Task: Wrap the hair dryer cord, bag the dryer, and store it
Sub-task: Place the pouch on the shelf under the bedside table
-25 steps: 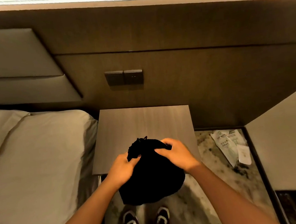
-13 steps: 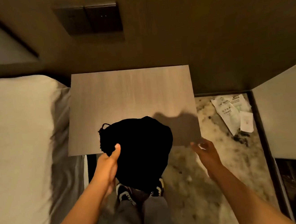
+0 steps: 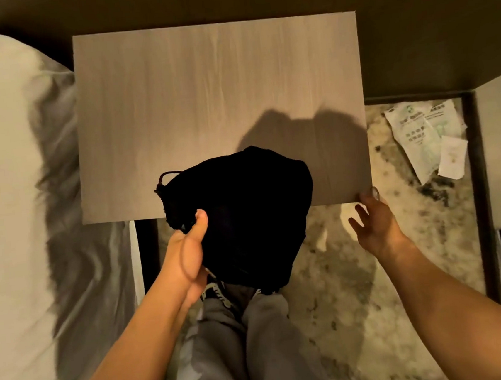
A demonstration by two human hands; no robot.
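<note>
black bag (image 3: pixel 245 214) sits in the centre of the frame, bulging and closed at its gathered neck, which points to the left with a short loop of cord (image 3: pixel 167 176) showing at the upper left of the bag. the dryer itself is not visible; contents of the bag cannot be confirmed. the bag's upper part overlaps the near edge of the wooden worktop (image 3: pixel 203 96); its lower part hangs past that edge, above the person's grey trousers (image 3: pixel 257 342) and shoes (image 3: pixel 216 291). whether the bag rests on the worktop or is held just above it cannot be told.

left hand (image 3: pixel 188 254), lower centre-left, is closed on the bag near the neck, thumb pressed on top of the fabric, fingers hidden beneath.

right hand (image 3: pixel 372 224), right of centre, holds nothing; fingers are spread wide and curled slightly, fingertips at the lower right corner of the worktop. contact with the edge cannot be confirmed. it is well apart from the bag.

a shadow falls across the lower right part of the worktop. a bed (image 3: pixel 15 212) with pale bedding fills the left of the frame. white printed packets (image 3: pixel 421 133) lie on the marbled floor (image 3: pixel 359 286) at the right, beside the worktop.
</note>
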